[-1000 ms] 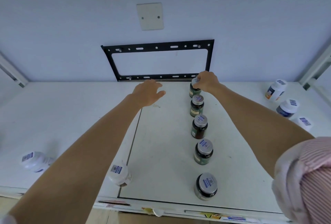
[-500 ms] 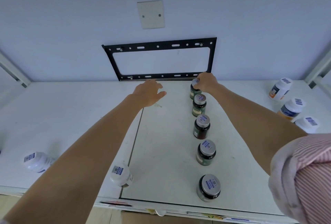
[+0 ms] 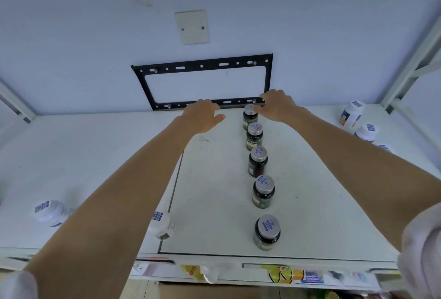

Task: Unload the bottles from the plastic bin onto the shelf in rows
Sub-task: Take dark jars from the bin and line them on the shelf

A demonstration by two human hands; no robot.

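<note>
Several dark green bottles with silver caps stand in one line running away from me on the white shelf (image 3: 214,191). The nearest (image 3: 266,232) is by the front edge, the farthest (image 3: 249,117) by the back wall. My right hand (image 3: 278,106) hovers just right of the farthest bottle's cap, fingers spread, thumb close to the cap, holding nothing. Left of the row, my left hand (image 3: 202,116) floats above the shelf with fingers loosely apart and empty. The plastic bin is out of view.
White bottles stand on the left (image 3: 49,212) and under my left forearm (image 3: 162,226). More white bottles (image 3: 350,114) (image 3: 366,131) stand at the right. A black metal bracket (image 3: 202,67) hangs on the back wall. Shelf posts rise at both sides.
My right hand has come off the farthest bottle's cap and opened, shifting up and right. The left hand has barely moved. The camera has tilted slightly.
</note>
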